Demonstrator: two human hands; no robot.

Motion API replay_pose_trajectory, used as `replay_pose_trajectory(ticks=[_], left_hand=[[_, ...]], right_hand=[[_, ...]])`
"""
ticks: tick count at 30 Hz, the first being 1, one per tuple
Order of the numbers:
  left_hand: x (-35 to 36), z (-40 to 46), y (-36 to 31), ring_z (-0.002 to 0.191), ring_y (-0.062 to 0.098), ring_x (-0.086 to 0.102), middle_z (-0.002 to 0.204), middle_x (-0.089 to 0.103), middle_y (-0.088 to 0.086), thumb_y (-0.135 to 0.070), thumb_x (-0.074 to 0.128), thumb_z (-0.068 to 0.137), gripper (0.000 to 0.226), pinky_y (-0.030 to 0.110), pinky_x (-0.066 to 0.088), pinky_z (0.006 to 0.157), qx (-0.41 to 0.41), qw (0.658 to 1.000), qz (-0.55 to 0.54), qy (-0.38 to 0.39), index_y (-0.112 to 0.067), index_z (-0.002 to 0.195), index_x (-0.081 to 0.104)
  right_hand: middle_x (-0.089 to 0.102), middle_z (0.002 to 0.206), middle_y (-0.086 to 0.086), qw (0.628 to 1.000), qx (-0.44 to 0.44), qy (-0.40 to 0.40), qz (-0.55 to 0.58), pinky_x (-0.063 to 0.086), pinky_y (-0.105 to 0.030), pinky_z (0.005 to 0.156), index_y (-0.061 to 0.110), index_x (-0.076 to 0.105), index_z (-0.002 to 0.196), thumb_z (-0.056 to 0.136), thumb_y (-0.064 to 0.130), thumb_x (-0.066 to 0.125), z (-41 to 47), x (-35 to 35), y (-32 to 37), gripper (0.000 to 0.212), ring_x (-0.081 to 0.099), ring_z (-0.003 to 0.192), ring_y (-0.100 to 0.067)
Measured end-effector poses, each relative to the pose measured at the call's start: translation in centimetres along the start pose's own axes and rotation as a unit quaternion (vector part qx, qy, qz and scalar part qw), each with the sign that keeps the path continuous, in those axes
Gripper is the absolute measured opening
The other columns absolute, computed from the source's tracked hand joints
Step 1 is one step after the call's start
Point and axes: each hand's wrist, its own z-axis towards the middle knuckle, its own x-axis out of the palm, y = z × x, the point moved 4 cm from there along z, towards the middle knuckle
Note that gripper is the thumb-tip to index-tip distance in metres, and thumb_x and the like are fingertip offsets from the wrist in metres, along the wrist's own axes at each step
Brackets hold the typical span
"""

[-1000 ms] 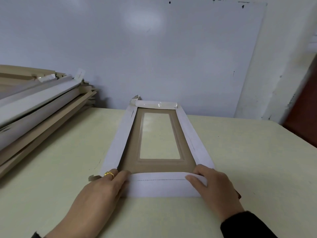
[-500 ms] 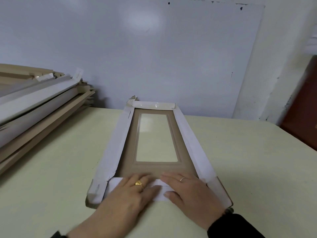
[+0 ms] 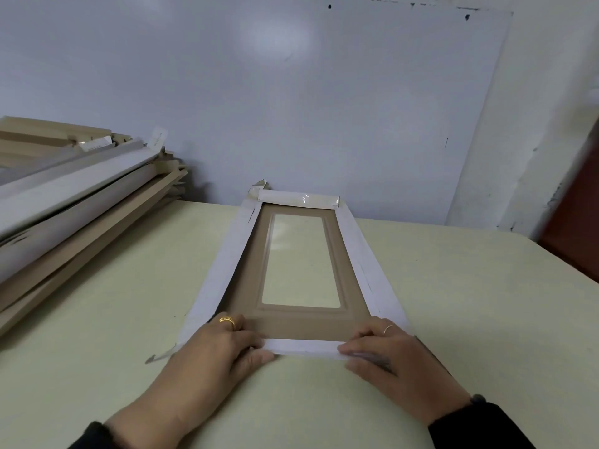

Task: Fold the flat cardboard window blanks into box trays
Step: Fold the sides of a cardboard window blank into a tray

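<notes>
At the left edge of the frame you have a slanted stack of long cardboard blanks (image 3: 74,202), brown and white layers piled on the pale worktop (image 3: 470,319), with its near end running out of the frame. Behind the worktop a large white board (image 3: 291,92) leans against the wall, and a dark red surface shows at the right edge. Nothing lies between your hands and the piece you are working on.

The window blank (image 3: 301,328) lies flat in the centre of the frame, its long axis running away from you toward the board. Its brown inner face is up, with a clear rectangular window (image 3: 301,260) in the middle. White side flaps rise along both long edges, and the far end flap (image 3: 298,199) is folded over at the top. The near end flap (image 3: 304,346) is a narrow white strip lying between your two hands, at the bottom edge of the blank.

Your left hand (image 3: 214,351) sits on the near left corner, a gold ring on one finger, fingers curled over the corner and its tips pinching the left end of the near flap. Your right hand (image 3: 385,354) covers the near right corner, a thin ring showing, thumb and fingers pinching the right end of that same strip. Both grips are closed tight on the flap, not spread.
</notes>
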Motion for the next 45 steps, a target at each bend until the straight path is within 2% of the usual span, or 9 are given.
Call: replay_pose_trajectory(ticks=[9,14,17,19,22,30,34,37,45], left_hand=[[-0.4,1.0,-1.5,0.052,0.009,0.053,0.055,0.050,-0.011,-0.023,0.049,0.081,0.020,0.016,0.036,0.048,-0.006,0.986,0.148,-0.080,-0.027,0.071,0.065],[1.3,1.5,-1.8,0.068,0.015,0.064,0.071,0.065,-0.002,-0.049,0.027,0.085,0.059,0.023,0.054,0.066,-0.026,0.984,0.176,-0.013,-0.012,0.095,0.072],[2.3,2.3,-1.2,0.134,0.016,0.034,0.143,0.039,0.012,-0.074,-0.026,0.066,0.116,0.029,0.025,0.112,-0.053,0.981,0.186,0.010,-0.004,0.145,0.024],[3.4,2.4,-0.5,0.143,0.012,-0.004,0.157,-0.001,-0.003,-0.076,-0.032,0.051,0.115,0.029,-0.002,0.115,-0.082,0.986,0.129,0.072,-0.022,0.149,-0.006],[3.7,2.6,0.0,0.143,0.013,-0.014,0.156,-0.011,-0.006,-0.069,-0.004,0.078,0.079,0.029,-0.006,0.114,-0.095,0.986,0.110,0.086,-0.031,0.148,-0.005],[2.2,2.0,-0.3,0.140,0.007,0.011,0.153,0.016,-0.011,-0.054,0.019,0.095,0.057,0.021,0.005,0.111,-0.073,0.989,0.126,0.007,-0.026,0.145,0.020],[-0.1,1.1,-1.8,0.091,0.007,0.055,0.092,0.061,-0.016,-0.053,0.031,0.093,0.038,0.018,0.039,0.078,-0.018,0.990,0.125,-0.058,-0.030,0.097,0.061],[-0.7,0.4,-2.4,0.056,0.005,0.056,0.056,0.057,-0.014,-0.050,0.026,0.088,0.052,0.017,0.035,0.050,0.012,0.990,0.099,-0.101,-0.029,0.062,0.066],[0.5,0.1,-1.8,0.112,0.002,0.035,0.120,0.039,-0.021,-0.060,0.036,0.089,0.041,0.019,0.026,0.091,0.026,0.997,0.079,0.003,-0.041,0.125,0.036]], right_hand=[[0.064,0.071,-0.008,0.984,-0.003,-0.093,-0.152,0.047,-0.033,0.068,0.012,0.071,0.087,0.089,0.024,0.061,1.4,0.1,0.6,0.015,0.058,0.073,-0.027],[0.061,0.057,0.003,0.967,-0.002,-0.089,-0.238,0.047,-0.022,0.055,0.018,0.072,0.071,0.065,0.018,0.082,2.6,0.6,1.3,0.011,0.059,0.056,-0.018],[0.070,0.099,0.005,0.966,-0.036,-0.054,-0.248,0.044,-0.026,0.086,0.018,0.070,0.104,0.082,0.031,0.057,2.9,1.7,2.6,0.028,0.065,0.089,-0.010],[0.031,0.148,0.010,0.978,-0.035,0.029,-0.202,0.015,-0.025,0.113,0.021,0.034,0.142,0.098,0.040,0.030,3.0,3.6,2.2,0.049,0.028,0.135,-0.003],[-0.007,0.153,0.021,0.980,0.021,0.116,-0.162,-0.009,-0.026,0.113,0.032,0.003,0.148,0.098,0.047,0.018,3.0,4.5,0.6,0.053,-0.011,0.138,0.003],[0.005,0.154,0.019,0.984,0.043,0.081,-0.152,-0.001,-0.020,0.113,0.032,0.012,0.147,0.098,0.047,0.025,2.9,3.4,-0.4,0.053,-0.001,0.139,0.003],[0.065,0.099,0.011,0.982,-0.007,-0.058,-0.178,0.045,-0.017,0.075,0.025,0.061,0.108,0.077,0.041,0.069,2.3,1.3,2.0,0.036,0.058,0.094,-0.006],[0.055,0.048,0.011,0.962,-0.062,-0.110,-0.243,0.035,-0.014,0.037,0.024,0.063,0.065,0.045,0.038,0.088,1.4,1.0,3.3,0.035,0.054,0.045,-0.007],[0.053,0.051,0.012,0.943,-0.107,-0.173,-0.263,0.032,-0.018,0.045,0.021,0.053,0.053,0.071,0.053,0.050,1.1,1.3,4.2,0.037,0.051,0.047,-0.008]])
